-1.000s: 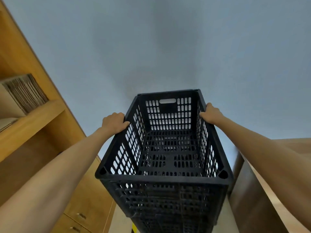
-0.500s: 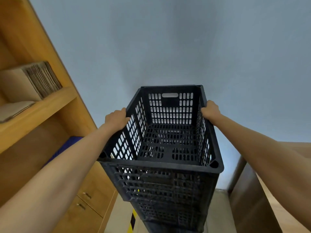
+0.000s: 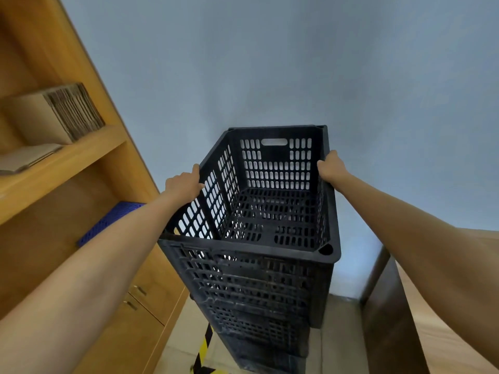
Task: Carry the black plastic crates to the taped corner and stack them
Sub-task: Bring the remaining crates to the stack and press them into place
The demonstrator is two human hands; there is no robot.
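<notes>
Crate (image 3: 270, 211) of black perforated plastic, rigid and probably light, sitting atop stacked crates (image 3: 259, 314) at 6 o'clock, above yellow-black tape (image 3: 202, 346). Left hand (image 3: 183, 184) curled over the 9 o'clock rim, right hand (image 3: 330, 167) curled over the 3 o'clock rim. Best gripped by long rims or end handle slot (image 3: 274, 142).

Top black crate (image 3: 270, 211): perforated slotted walls, handle cutout in far wall, open side up, empty, roughly level. Sits atop a stack of matching black crates (image 3: 259, 314) on the floor, beside yellow-black tape (image 3: 202, 349) at the stack's near-left base.
</notes>
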